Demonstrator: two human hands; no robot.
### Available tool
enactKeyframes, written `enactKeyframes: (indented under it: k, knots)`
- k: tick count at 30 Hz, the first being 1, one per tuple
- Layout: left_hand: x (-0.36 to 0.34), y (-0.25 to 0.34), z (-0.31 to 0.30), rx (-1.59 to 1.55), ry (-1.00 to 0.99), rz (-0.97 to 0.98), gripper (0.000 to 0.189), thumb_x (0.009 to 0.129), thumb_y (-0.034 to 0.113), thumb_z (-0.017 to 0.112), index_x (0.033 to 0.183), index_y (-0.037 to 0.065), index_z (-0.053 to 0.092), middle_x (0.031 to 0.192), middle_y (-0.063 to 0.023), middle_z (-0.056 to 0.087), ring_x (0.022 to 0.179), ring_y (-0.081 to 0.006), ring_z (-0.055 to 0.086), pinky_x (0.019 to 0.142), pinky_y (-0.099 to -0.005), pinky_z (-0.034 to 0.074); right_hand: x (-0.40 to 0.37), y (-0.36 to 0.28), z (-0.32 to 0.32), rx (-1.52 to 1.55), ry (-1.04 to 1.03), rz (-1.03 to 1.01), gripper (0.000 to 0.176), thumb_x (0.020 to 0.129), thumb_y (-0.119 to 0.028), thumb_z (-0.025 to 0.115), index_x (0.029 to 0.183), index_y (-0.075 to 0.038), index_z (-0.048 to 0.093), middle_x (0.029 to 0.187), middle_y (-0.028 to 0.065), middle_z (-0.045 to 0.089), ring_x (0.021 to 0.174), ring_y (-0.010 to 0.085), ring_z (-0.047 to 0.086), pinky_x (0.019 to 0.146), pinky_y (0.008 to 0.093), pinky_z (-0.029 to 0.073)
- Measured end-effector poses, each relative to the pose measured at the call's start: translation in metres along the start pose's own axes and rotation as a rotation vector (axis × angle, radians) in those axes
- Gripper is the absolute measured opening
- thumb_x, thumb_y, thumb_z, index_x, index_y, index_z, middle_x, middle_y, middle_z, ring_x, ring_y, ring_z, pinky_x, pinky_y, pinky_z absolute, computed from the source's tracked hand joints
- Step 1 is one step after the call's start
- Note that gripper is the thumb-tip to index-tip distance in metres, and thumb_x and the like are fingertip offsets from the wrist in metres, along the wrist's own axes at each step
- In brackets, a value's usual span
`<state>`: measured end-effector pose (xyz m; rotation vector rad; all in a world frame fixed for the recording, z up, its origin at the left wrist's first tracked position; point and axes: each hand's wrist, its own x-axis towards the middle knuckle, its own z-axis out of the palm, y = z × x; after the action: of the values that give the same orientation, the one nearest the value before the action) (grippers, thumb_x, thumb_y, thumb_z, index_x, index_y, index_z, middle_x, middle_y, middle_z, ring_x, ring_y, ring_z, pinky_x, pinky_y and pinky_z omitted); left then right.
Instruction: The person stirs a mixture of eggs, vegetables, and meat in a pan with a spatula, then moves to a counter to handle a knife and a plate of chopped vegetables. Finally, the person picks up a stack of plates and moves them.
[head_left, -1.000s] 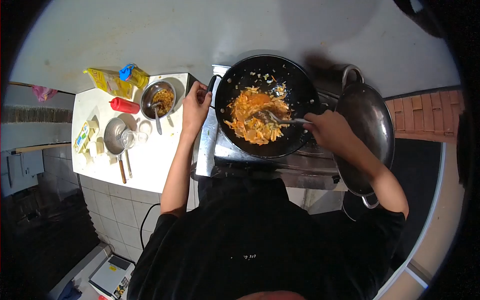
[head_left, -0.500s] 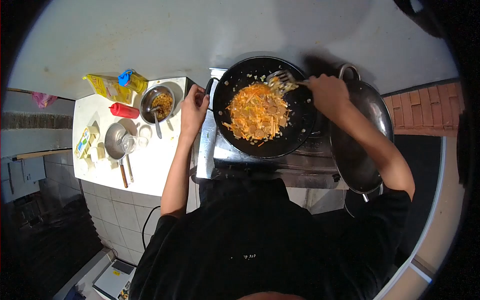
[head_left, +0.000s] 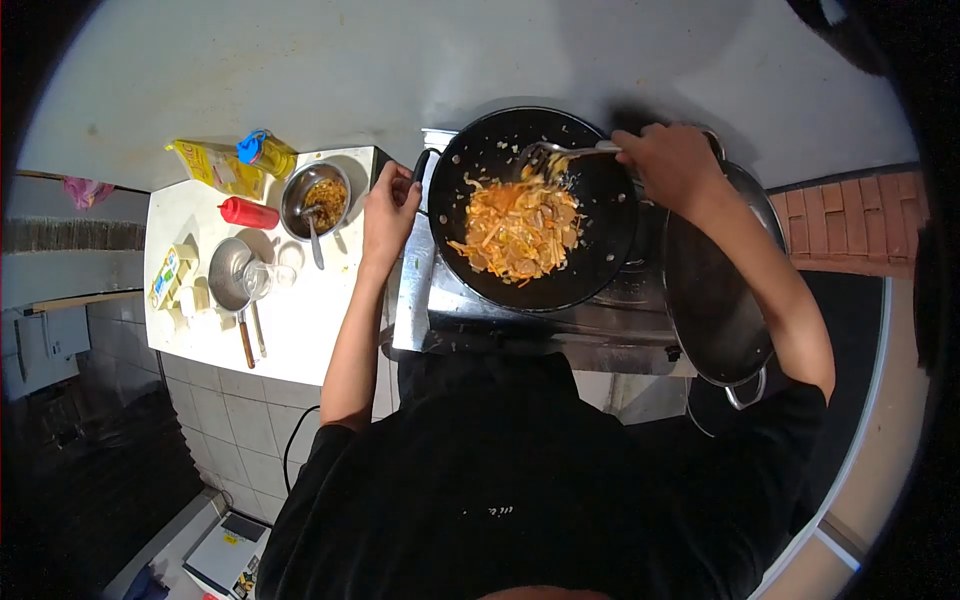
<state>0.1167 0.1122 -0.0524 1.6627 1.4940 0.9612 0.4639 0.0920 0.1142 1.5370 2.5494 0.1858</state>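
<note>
A black wok (head_left: 600, 250) sits on the stove, with shredded orange and pale vegetables and brown slices of food (head_left: 520, 235) heaped in it. My left hand (head_left: 391, 208) is closed at the wok's left loop handle (head_left: 424, 172), thumb up against it. In my right hand (head_left: 668, 165) is the metal handle of a slotted spatula (head_left: 590, 152). Its head dips into the far edge of the food, partly covered by it. Small white bits cling to the wok's wall.
Right of the stove stands a larger dark pan (head_left: 715, 290). The white table (head_left: 300, 345) at left holds a steel bowl (head_left: 347, 200) with a spoon, a red squeeze bottle (head_left: 248, 213), a saucepan (head_left: 228, 275), a yellow packet (head_left: 210, 168) and a blue-lidded container (head_left: 268, 153).
My right hand has risen slightly, and the spatula head has shifted left into the food. The heap has been turned and looks more gathered. The wok has moved slightly.
</note>
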Motion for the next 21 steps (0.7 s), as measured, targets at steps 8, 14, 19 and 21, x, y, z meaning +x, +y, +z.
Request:
enactKeyframes:
  k: [8,14,19,21]
  knots:
    - [0.001,0.000,-0.001,-0.004,-0.001,-0.009,0.018,0.090,0.007,0.066,0.103,0.001,0.056,0.078,-0.0085,0.068,0.070,-0.0110,0.064,0.066,-0.0261,0.051,0.009,-0.016,0.020,0.010,-0.316,0.181,0.015,0.084,-0.015,0.064,0.091,-0.005,0.072,0.089,0.0179,0.070,0.085,0.0360,0.069,0.074,0.0468,0.056]
    - [-0.001,0.001,0.002,-0.052,0.040,0.004,0.015,0.088,0.005,0.064,0.097,0.000,0.054,0.071,-0.0102,0.063,0.062,-0.0151,0.058,0.062,-0.0296,0.049,0.000,-0.004,0.110,0.654,-0.433,0.288,0.019,0.087,-0.020,0.063,0.089,-0.001,0.066,0.068,0.0122,0.062,0.063,0.0281,0.065,0.058,0.0412,0.052]
    - [0.000,0.004,0.001,-0.030,0.039,0.033,0.015,0.087,0.005,0.064,0.097,0.000,0.055,0.070,-0.0093,0.062,0.062,-0.0141,0.057,0.062,-0.0292,0.048,-0.006,-0.022,0.125,1.550,-0.958,0.662,0.021,0.088,-0.023,0.065,0.077,-0.006,0.058,0.058,-0.0012,0.046,0.046,0.0091,0.043,0.040,0.0288,0.032]
    - [0.000,0.003,0.001,-0.031,0.027,0.046,0.015,0.087,0.004,0.064,0.097,0.000,0.055,0.070,-0.0091,0.062,0.062,-0.0140,0.057,0.062,-0.0292,0.048,-0.010,-0.033,0.126,1.669,-0.972,0.696,0.019,0.089,-0.021,0.063,0.078,-0.008,0.055,0.058,-0.0051,0.039,0.045,0.0049,0.034,0.038,0.0259,0.026]
